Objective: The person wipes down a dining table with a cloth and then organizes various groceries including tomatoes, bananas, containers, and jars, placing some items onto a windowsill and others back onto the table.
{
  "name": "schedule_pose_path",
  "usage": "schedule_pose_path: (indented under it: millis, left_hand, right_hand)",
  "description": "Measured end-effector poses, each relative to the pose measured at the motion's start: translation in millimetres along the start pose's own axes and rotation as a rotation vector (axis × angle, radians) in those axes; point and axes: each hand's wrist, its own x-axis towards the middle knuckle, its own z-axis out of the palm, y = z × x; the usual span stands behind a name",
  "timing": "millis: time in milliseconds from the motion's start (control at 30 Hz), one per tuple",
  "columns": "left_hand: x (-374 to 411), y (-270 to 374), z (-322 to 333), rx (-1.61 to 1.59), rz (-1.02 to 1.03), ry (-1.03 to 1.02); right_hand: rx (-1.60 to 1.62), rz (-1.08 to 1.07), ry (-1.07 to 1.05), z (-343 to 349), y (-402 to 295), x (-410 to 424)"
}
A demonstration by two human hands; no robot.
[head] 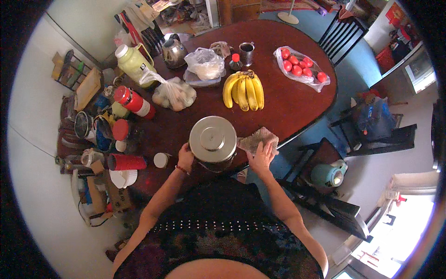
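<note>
A round metal pot with a lid (212, 139) stands near the table's front edge, right before me. My left hand (185, 158) holds its left side, the fingers partly hidden behind the rim. To the right of the pot lies a crumpled, textured cloth (256, 141). My right hand (262, 158) rests on this cloth with the fingers over it, close to the table edge. A bunch of bananas (245, 91) lies just beyond the pot. Left of my left hand is a small jar with a pale lid (161, 160).
On the dark wooden table (292, 108) are tomatoes in a clear bag (302, 68), a metal mug (246, 54), a red-capped bottle (236, 62), a knotted plastic bag (175, 93), a kettle (173, 52), a green thermos (134, 64) and a red flask (134, 101). Chairs (343, 35) stand to the right.
</note>
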Motion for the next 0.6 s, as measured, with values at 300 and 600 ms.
schedule_pose_path:
  millis: [300, 600]
  left_hand:
    - [-29.2, -23.7, -33.8, 0.022, -0.015, -0.149]
    - [-59.9, -39.1, -65.5, -0.043, -0.080, -0.179]
  right_hand:
    - [-0.068, -0.181, 0.061, 22.6, -36.5, 60.9]
    - [-0.119, -0.537, -0.068, 39.0, -90.2, 106.6]
